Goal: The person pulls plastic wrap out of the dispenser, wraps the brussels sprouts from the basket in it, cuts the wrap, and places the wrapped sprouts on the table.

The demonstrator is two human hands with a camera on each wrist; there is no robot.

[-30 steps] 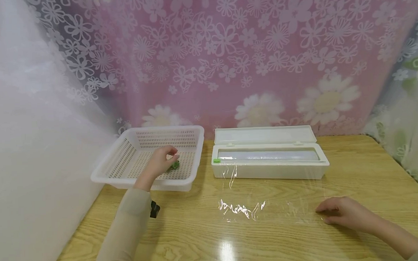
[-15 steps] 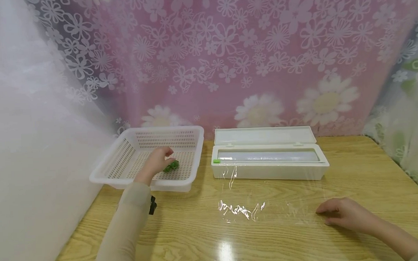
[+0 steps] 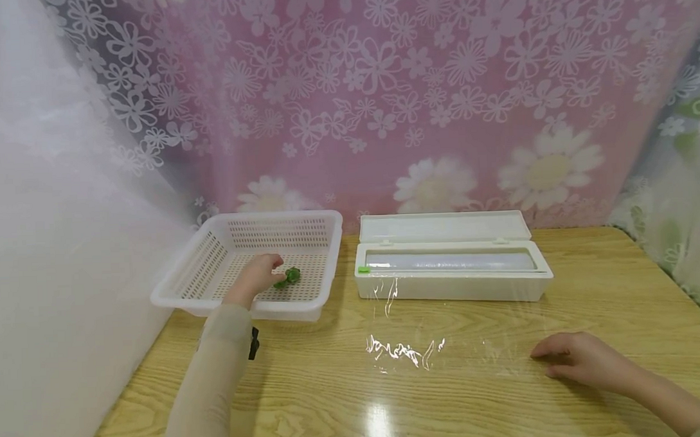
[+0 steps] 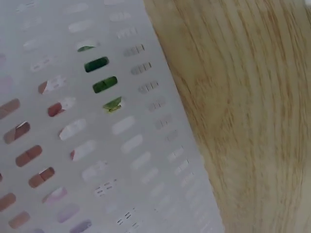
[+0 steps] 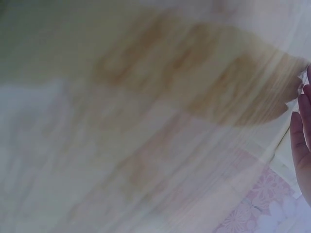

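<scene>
My left hand reaches over the near wall into a white perforated basket, palm down, thumb and fingers apart. Small green vegetable pieces lie on the basket floor by the thumb, one partly hidden behind it. In the left wrist view, green shows through slots in the basket's side. A sheet of clear plastic wrap stretches over the table from a white dispenser box. My right hand rests beside the sheet's near right corner, a gap between thumb and fingers. Its fingers border the right wrist view.
The dispenser's lid stands raised at the back, with the wrap roll inside and a green slider at its left end. A wooden table carries everything. A flowered pink curtain hangs behind, a white sheet at left.
My left hand has drawn back a little leftward and lower in the basket, uncovering more of the green vegetable pieces. The right hand, wrap and dispenser stay nearly in place.
</scene>
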